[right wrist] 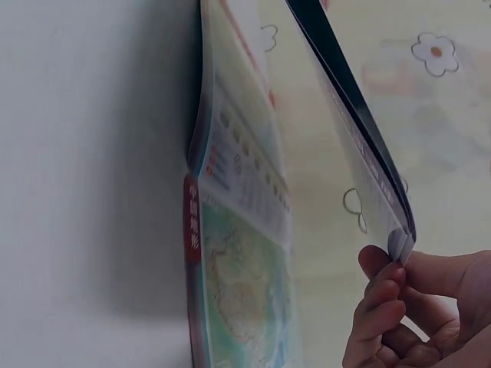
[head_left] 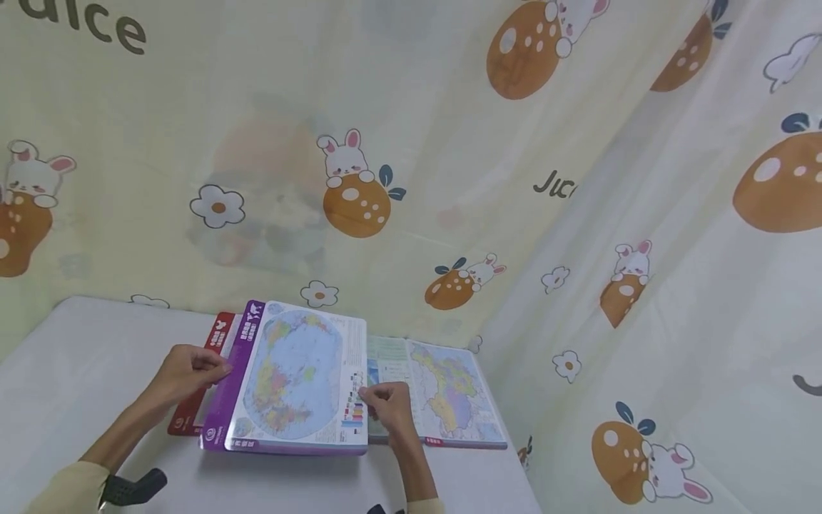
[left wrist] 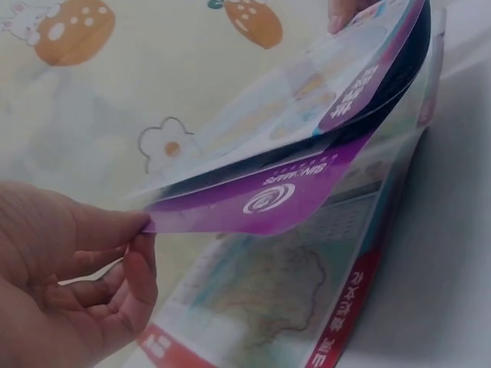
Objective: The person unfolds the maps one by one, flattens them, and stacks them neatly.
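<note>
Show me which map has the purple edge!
The world map, pinched by the left hand and right hand. Its purple strip sets it apart; the map lying farther right has a red label instead.

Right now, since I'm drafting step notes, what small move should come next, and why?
I'd probably lower the map gently onto the open book. The left hand and right hand pinch opposite edges, and the right wrist view shows a gap between map and book.
</note>
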`<move>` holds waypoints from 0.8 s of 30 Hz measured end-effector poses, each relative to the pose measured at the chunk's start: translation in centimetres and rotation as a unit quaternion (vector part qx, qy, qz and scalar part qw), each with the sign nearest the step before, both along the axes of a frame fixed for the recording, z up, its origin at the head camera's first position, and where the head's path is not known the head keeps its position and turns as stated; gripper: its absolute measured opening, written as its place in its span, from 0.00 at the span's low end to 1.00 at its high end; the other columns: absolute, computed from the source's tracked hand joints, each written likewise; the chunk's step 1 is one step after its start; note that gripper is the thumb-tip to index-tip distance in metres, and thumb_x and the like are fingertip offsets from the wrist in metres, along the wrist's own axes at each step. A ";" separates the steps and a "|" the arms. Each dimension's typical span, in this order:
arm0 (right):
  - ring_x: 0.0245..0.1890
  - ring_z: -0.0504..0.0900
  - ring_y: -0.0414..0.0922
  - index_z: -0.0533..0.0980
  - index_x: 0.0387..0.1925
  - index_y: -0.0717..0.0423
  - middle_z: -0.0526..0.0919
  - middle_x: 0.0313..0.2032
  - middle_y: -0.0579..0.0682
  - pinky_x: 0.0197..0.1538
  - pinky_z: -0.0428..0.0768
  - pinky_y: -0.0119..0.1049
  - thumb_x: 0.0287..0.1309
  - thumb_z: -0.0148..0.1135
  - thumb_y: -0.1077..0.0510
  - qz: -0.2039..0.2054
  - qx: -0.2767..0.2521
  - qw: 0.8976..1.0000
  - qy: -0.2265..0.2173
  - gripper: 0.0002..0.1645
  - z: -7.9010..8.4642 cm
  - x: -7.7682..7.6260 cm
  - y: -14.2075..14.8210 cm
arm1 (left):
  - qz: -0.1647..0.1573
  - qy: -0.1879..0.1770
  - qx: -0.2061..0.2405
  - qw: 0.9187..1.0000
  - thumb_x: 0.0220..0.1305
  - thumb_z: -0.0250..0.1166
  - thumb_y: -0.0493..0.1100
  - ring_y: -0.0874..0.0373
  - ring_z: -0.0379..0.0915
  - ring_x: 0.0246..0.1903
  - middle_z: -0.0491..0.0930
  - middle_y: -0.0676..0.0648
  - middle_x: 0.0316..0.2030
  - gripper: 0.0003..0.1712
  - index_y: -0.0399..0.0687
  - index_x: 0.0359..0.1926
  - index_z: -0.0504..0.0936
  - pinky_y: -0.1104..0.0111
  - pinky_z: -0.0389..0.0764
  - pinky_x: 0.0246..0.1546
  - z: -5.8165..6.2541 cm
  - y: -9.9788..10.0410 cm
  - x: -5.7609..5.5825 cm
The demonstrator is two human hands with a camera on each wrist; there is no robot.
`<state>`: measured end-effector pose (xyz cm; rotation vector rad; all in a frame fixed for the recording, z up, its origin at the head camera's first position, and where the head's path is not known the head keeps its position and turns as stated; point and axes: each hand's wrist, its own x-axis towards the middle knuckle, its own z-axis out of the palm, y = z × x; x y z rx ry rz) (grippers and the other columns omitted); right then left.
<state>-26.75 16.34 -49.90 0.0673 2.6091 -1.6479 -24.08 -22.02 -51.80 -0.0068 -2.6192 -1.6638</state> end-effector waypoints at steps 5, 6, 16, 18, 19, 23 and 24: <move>0.29 0.80 0.41 0.91 0.40 0.63 0.90 0.31 0.52 0.36 0.78 0.32 0.68 0.74 0.58 -0.008 -0.007 1.000 -0.008 0.10 -1.3 -1.2 0.4 | 0.004 0.003 0.014 1.000 0.75 0.69 0.36 0.56 0.84 0.36 0.91 0.37 0.37 0.15 0.22 0.49 0.85 0.67 0.88 0.36 -0.8 0.7 -1.1; 0.29 0.81 0.41 0.91 0.40 0.62 0.90 0.31 0.52 0.35 0.78 0.31 0.68 0.74 0.57 -0.008 -0.006 1.000 -0.009 0.10 -1.6 -1.4 0.4 | 0.006 0.004 0.016 1.000 0.74 0.69 0.35 0.56 0.84 0.35 0.90 0.37 0.37 0.14 0.22 0.48 0.85 0.67 0.88 0.36 -1.0 0.8 -1.3; 0.30 0.81 0.42 0.91 0.38 0.61 0.88 0.30 0.50 0.35 0.77 0.32 0.67 0.75 0.58 -0.024 0.018 1.000 0.001 0.08 -2.4 -3.0 0.4 | 0.029 0.011 0.017 0.999 0.74 0.69 0.35 0.56 0.81 0.33 0.90 0.39 0.35 0.13 0.22 0.48 0.86 0.72 0.83 0.31 -2.2 1.9 -3.0; 0.30 0.81 0.43 0.91 0.38 0.62 0.88 0.30 0.50 0.35 0.77 0.32 0.67 0.74 0.59 -0.028 0.025 0.999 0.003 0.08 -2.5 -3.4 0.4 | 0.035 0.011 0.015 0.999 0.74 0.69 0.35 0.56 0.82 0.33 0.89 0.38 0.35 0.14 0.22 0.48 0.86 0.72 0.82 0.31 -2.3 2.1 -3.3; 0.29 0.82 0.43 0.91 0.38 0.62 0.88 0.30 0.50 0.34 0.77 0.32 0.66 0.75 0.59 -0.032 0.028 0.999 0.003 0.08 -2.6 -3.6 0.4 | 0.038 0.009 0.013 0.999 0.74 0.69 0.35 0.56 0.82 0.33 0.89 0.37 0.35 0.14 0.22 0.48 0.85 0.72 0.82 0.30 -2.4 2.2 -3.5; 0.29 0.82 0.42 0.91 0.38 0.62 0.88 0.30 0.49 0.33 0.76 0.30 0.65 0.75 0.60 -0.043 0.033 0.998 -0.004 0.07 -3.2 -4.6 0.5 | 0.047 0.005 0.008 0.999 0.73 0.69 0.35 0.55 0.82 0.33 0.89 0.34 0.36 0.13 0.22 0.47 0.86 0.72 0.81 0.29 -2.7 2.7 -4.1; 0.29 0.82 0.42 0.91 0.38 0.62 0.88 0.30 0.49 0.33 0.76 0.30 0.65 0.75 0.60 -0.046 0.033 0.998 -0.005 0.07 -3.4 -4.7 0.5 | 0.049 0.002 0.008 0.999 0.73 0.69 0.35 0.54 0.82 0.33 0.89 0.34 0.36 0.13 0.22 0.47 0.86 0.71 0.81 0.29 -2.8 2.8 -4.3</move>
